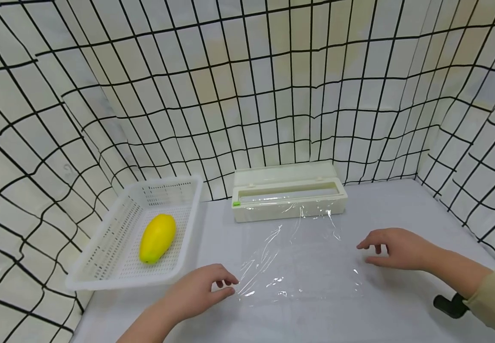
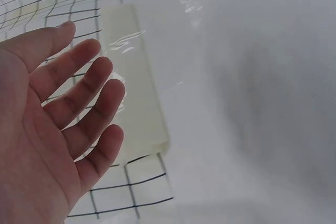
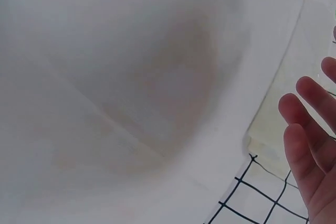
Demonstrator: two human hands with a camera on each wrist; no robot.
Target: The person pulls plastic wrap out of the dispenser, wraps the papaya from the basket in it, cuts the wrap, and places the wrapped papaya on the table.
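Observation:
A clear sheet of cling film (image 1: 299,259) lies flat on the white table (image 1: 401,205), still joined to the cream dispenser box (image 1: 288,196) behind it. My left hand (image 1: 200,290) hovers at the sheet's near left corner, fingers relaxed and holding nothing. Beside the sheet's right edge my right hand (image 1: 395,247) is spread, also without anything in it. In the left wrist view the left hand's fingers (image 2: 89,103) are straight, with the box (image 2: 134,82) beyond them. The right wrist view shows straight fingers (image 3: 310,129) over the table.
A white perforated basket (image 1: 102,267) at the left holds a yellow mango (image 1: 157,237). Grid-patterned cloth walls (image 1: 247,95) close in the table on three sides. A black object (image 1: 449,305) sits by my right sleeve near the front edge.

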